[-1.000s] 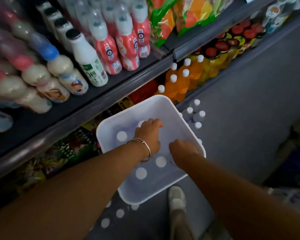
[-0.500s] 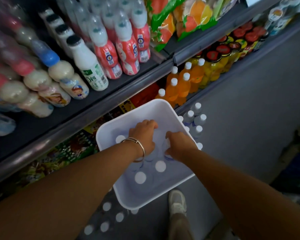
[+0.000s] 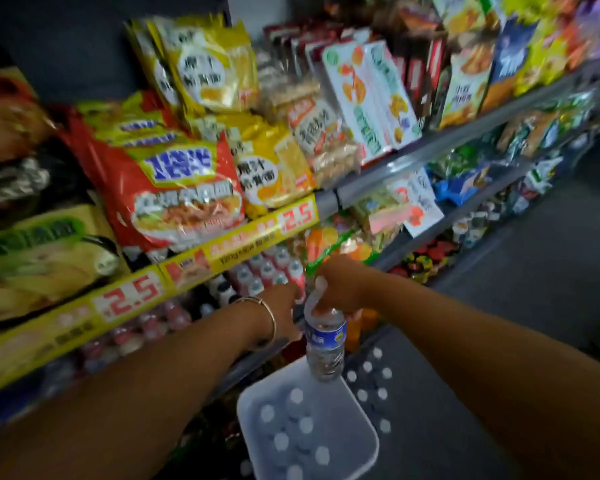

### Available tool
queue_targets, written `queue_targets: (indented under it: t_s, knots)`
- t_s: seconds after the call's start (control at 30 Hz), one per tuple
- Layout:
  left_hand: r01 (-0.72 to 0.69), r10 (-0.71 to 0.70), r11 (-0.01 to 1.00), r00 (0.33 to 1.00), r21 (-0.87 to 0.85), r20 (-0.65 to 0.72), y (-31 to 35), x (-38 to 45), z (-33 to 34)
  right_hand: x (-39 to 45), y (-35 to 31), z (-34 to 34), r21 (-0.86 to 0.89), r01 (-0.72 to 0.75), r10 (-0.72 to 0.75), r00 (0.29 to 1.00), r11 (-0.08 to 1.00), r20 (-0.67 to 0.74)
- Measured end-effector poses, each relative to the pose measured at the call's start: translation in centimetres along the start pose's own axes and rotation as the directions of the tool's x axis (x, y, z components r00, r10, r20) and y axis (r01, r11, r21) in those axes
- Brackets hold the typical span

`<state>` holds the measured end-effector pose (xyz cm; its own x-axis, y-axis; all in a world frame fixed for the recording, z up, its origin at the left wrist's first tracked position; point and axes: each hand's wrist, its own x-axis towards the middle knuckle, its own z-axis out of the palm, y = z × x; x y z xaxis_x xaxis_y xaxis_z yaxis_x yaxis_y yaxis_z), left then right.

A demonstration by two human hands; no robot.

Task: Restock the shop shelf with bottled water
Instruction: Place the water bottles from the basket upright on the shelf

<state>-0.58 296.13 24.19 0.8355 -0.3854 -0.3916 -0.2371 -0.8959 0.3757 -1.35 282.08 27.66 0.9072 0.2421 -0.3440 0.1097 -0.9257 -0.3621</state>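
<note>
Scanning from the left, I see big noodle packets (image 3: 174, 188) in red and yellow stacked on the upper shelf, with a yellow price strip (image 3: 146, 289) running along that shelf's front edge. Below the strip, on a lower shelf, small drink bottles with pale caps (image 3: 267, 271) stand in rows, some red-labelled, though they are blurred.

My left hand (image 3: 284, 313) reaches toward that lower shelf, a thin bangle (image 3: 267, 317) round the wrist. Its fingers are hidden behind the hand and the blur, so I cannot tell whether that grip is wide, narrow or holding something.

Just to its right, my right hand (image 3: 340, 289) has a closed grip round the neck of a water bottle (image 3: 326, 344), which hangs upright below the fist. The bottle is clear, with a blue label and a white cap that pokes out above my fingers. It sits in the air in front of the shelf edge, above a white tub (image 3: 364, 434).

The tub stands on the dark floor (image 3: 551, 271) beside the shelving, and more water bottles stand in it; I see only their round white caps (image 3: 305, 424) from above. A further cluster of white caps (image 3: 371, 375) shows on the floor just right of the tub.

Further right, the upper shelf carries boxes and bright snack bags (image 3: 371, 98), and the shelves below it hold mixed packets too blurred to name.
</note>
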Motion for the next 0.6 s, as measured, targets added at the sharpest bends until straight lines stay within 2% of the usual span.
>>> queue_targets:
  t_s: [0.13,0.2,0.3,0.47,0.6]
  knots:
    - [-0.062,0.059,0.996,0.997,-0.065,-0.044,3.3,-4.7,-9.2,-5.1,-4.6,-11.0,0.095,0.011,-0.003,0.996,0.995,-0.086]
    - [-0.083,0.079,0.996,0.993,-0.044,-0.084,5.3,-7.4,-14.0,-7.9,-7.0,-16.3,0.105,0.046,-0.03,0.988,0.993,-0.155]
    - [-0.158,0.135,0.98,0.975,-0.123,-0.177,8.1,-11.0,-20.7,-11.5,-10.3,-23.7,0.11,0.092,-0.058,0.957,0.99,-0.283]
    - [-0.28,0.213,0.951,0.9,-0.13,-0.379,11.8,-16.0,-30.8,-15.4,-14.7,-34.4,0.155,0.204,-0.103,0.865,0.967,-0.491]
    - [-0.351,0.228,0.915,0.858,-0.201,-0.461,13.6,-17.9,-37.5,-16.5,-17.8,-41.2,0.165,0.312,-0.147,0.768,0.936,-0.623]
